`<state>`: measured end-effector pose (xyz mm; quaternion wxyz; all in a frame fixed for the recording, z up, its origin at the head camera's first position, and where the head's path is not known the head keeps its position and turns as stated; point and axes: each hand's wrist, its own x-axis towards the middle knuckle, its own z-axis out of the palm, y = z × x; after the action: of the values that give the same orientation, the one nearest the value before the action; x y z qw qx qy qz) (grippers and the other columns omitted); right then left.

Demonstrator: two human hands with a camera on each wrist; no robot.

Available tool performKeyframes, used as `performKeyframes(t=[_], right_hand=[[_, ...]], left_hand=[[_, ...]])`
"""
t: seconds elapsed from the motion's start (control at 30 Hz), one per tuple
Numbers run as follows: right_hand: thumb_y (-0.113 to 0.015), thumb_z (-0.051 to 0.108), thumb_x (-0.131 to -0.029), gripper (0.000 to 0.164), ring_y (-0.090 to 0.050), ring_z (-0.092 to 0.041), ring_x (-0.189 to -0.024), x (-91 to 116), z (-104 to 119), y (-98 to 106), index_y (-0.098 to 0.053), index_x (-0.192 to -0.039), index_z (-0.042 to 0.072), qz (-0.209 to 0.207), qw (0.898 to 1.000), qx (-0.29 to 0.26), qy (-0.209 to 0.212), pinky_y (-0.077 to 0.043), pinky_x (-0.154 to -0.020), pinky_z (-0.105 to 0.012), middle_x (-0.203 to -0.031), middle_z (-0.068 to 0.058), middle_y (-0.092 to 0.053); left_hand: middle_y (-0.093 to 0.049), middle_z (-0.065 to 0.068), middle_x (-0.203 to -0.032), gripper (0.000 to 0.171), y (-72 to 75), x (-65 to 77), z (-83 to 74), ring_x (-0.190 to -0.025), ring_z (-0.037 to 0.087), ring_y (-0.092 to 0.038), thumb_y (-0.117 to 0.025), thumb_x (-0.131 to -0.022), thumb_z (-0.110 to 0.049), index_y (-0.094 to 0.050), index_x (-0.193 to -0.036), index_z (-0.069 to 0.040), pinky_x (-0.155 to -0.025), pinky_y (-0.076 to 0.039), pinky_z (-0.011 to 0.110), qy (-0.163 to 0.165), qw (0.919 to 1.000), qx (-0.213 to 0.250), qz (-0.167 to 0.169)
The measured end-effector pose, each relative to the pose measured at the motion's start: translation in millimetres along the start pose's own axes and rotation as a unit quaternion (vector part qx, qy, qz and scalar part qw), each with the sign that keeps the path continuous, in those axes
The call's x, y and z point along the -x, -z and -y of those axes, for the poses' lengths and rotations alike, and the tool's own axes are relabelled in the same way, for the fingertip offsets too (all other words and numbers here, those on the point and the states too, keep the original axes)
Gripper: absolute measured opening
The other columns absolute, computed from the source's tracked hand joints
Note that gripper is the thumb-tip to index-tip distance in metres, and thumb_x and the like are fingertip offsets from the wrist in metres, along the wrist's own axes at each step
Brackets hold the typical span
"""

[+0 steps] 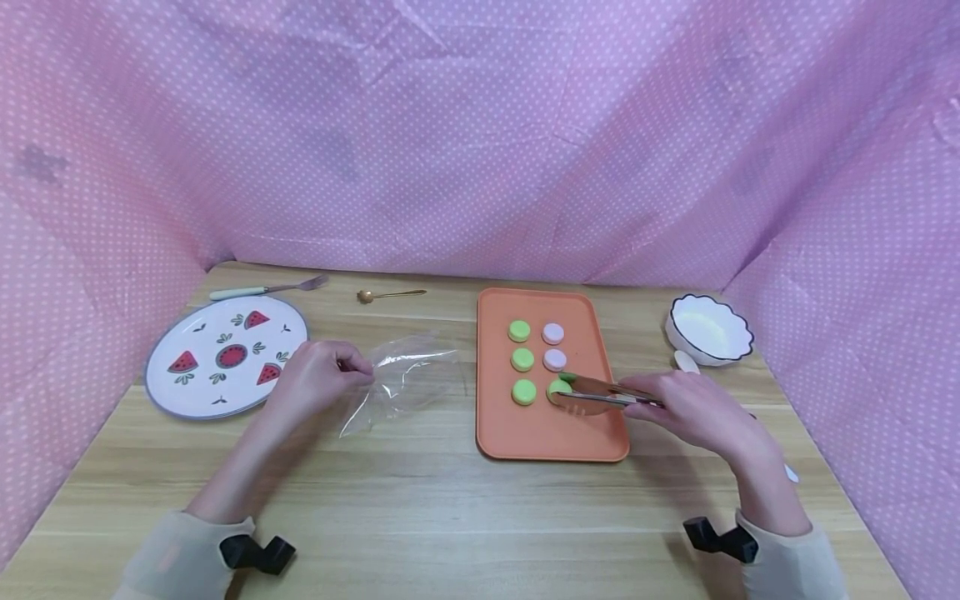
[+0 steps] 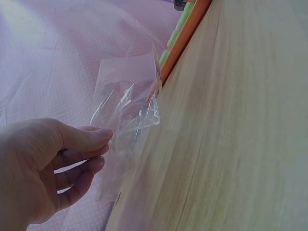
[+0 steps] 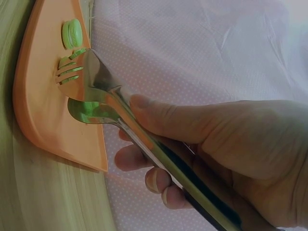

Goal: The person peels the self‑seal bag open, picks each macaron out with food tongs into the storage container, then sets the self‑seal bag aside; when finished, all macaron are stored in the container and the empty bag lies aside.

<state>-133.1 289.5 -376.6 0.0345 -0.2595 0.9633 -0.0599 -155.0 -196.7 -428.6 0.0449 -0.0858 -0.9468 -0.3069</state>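
My left hand (image 1: 322,373) pinches the edge of a clear plastic bag (image 1: 412,375) between thumb and fingertips, just above the table. On an orange tray (image 1: 555,433) sit several green macarons (image 1: 523,392) and two pale pink macarons (image 1: 553,334). My right hand (image 1: 693,412) grips metal serving tongs (image 3: 98,79), one end slotted like a fork, the other like a spoon. The tong tips reach the front right green macaron (image 1: 557,387) and partly hide it; whether they squeeze it I cannot tell.
A white oval plate (image 1: 180,396) with watermelon drawings lies at the left. Behind it are a fork (image 1: 270,288) and a small golden spoon (image 1: 390,294). A scalloped white bowl (image 1: 708,331) stands at the right, with a white spoon (image 1: 686,362) partly hidden by my right hand.
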Motion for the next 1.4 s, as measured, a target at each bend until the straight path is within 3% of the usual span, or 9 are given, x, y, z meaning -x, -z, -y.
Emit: performKeyframes(t=[0.57,0.8,0.9,1.13,1.3,1.4], right_hand=[[-0.064,0.038,-0.087,0.013,-0.045,0.002,-0.061,2.6,1.4,4.6,-0.063,-0.099,0.036,0.007,1.000,0.005,-0.005,-0.038,-0.061,-0.023,-0.070,0.023,-0.054],[-0.062,0.044,-0.087,0.030,-0.054,0.005,-0.069,7.6,-1.4,11.6,-0.064,-0.114,0.031,-0.014,1.000,-0.008,-0.009,-0.046,-0.067,-0.027,-0.084,0.021,-0.065],[-0.060,0.045,-0.088,0.035,-0.052,0.002,-0.064,8.1,-4.0,14.8,-0.063,-0.117,0.025,-0.037,0.999,-0.015,-0.017,-0.044,-0.062,-0.026,-0.079,0.017,-0.064],[-0.056,0.051,-0.089,0.041,-0.047,-0.010,-0.059,-0.2,-16.9,11.0,-0.059,-0.116,0.020,-0.081,0.990,-0.064,-0.096,-0.037,-0.054,-0.026,-0.067,0.006,-0.053],[-0.056,0.060,-0.085,0.046,-0.054,-0.015,-0.060,-13.7,-36.0,-6.3,-0.055,-0.107,0.019,-0.118,0.972,-0.112,-0.171,-0.040,-0.055,-0.030,-0.078,-0.001,-0.064],[-0.059,0.056,-0.085,0.051,-0.058,-0.018,-0.063,-23.3,-46.9,-21.0,-0.056,-0.114,0.013,-0.160,0.962,-0.116,-0.190,-0.043,-0.060,-0.035,-0.084,-0.007,-0.066]], left_hand=[[-0.070,-0.011,-0.071,0.010,2.1,1.9,-1.0,-0.068,0.009,-0.059,-0.079,-0.072,-0.024,-0.071,-0.070,-0.030,-0.063,-0.044,0.026,0.018,0.9997,0.010,0.014],[-0.070,-0.012,-0.072,0.011,2.9,2.5,-0.6,-0.069,0.009,-0.059,-0.079,-0.071,-0.024,-0.071,-0.070,-0.030,-0.062,-0.043,0.026,0.018,0.9997,0.012,0.012],[-0.070,-0.012,-0.072,0.011,3.1,2.5,-0.8,-0.068,0.009,-0.059,-0.079,-0.071,-0.024,-0.071,-0.070,-0.030,-0.062,-0.043,0.026,0.016,0.9997,0.013,0.011],[-0.070,-0.013,-0.070,0.010,4.0,1.5,-1.1,-0.067,0.007,-0.060,-0.078,-0.072,-0.025,-0.071,-0.070,-0.031,-0.062,-0.045,0.025,0.005,0.9999,0.009,0.001],[-0.070,-0.013,-0.071,0.009,4.9,1.5,-0.6,-0.068,0.007,-0.060,-0.078,-0.073,-0.025,-0.071,-0.072,-0.031,-0.062,-0.045,0.024,0.001,1.0000,0.009,0.002],[-0.070,-0.012,-0.073,0.008,4.9,1.9,0.3,-0.070,0.008,-0.061,-0.078,-0.073,-0.025,-0.072,-0.073,-0.030,-0.062,-0.045,0.024,0.000,0.9999,0.011,0.001]])
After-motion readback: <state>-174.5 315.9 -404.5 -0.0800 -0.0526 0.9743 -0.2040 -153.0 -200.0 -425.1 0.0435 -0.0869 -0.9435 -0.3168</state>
